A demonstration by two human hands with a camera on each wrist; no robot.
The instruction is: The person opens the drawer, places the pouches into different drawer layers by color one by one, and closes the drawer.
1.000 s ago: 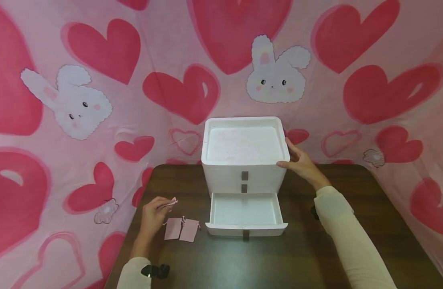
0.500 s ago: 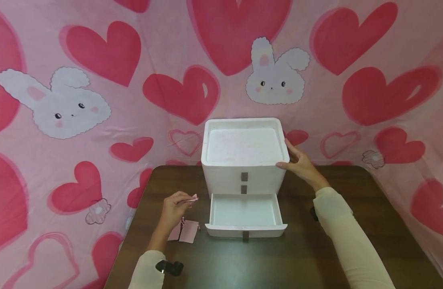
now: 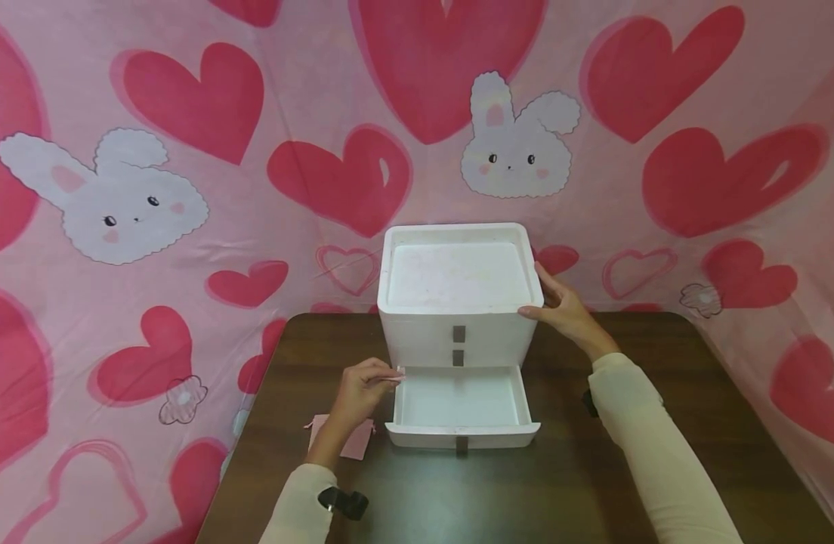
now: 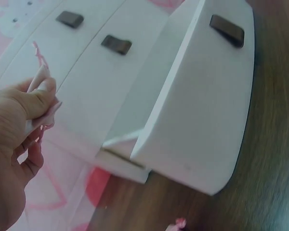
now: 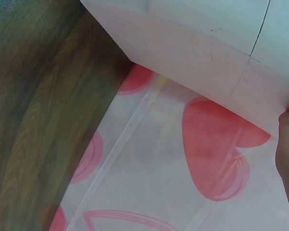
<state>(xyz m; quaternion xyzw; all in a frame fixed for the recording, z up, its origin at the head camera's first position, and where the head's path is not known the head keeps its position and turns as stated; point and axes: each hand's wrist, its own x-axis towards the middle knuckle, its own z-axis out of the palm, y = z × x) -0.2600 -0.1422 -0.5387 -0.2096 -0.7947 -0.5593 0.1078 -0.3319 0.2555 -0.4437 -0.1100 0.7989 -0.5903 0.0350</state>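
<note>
My left hand (image 3: 361, 389) pinches a small pink drawstring pouch (image 4: 49, 114) between thumb and fingers. In the head view it hovers at the left rim of the pulled-out bottom drawer (image 3: 427, 438). That drawer belongs to a white drawer unit (image 3: 420, 336), whose two upper drawers are closed. My right hand (image 3: 566, 310) rests at the unit's upper right corner, thumb on the front edge and fingers along the side wall. More pink pouches (image 3: 354, 447) lie on the table left of the drawer, partly hidden behind my left forearm.
The unit stands near the back of a dark wooden table (image 3: 607, 483). Behind it hangs a pink cloth (image 3: 308, 83) printed with hearts and rabbits. Brown tabs (image 4: 116, 44) mark the drawer fronts. The unit's top is a shallow tray (image 3: 461, 272) with a raised rim.
My left hand has carried the pouch rightward, from above the other pouches to the drawer's left rim. My right hand has stayed at the unit's corner.
</note>
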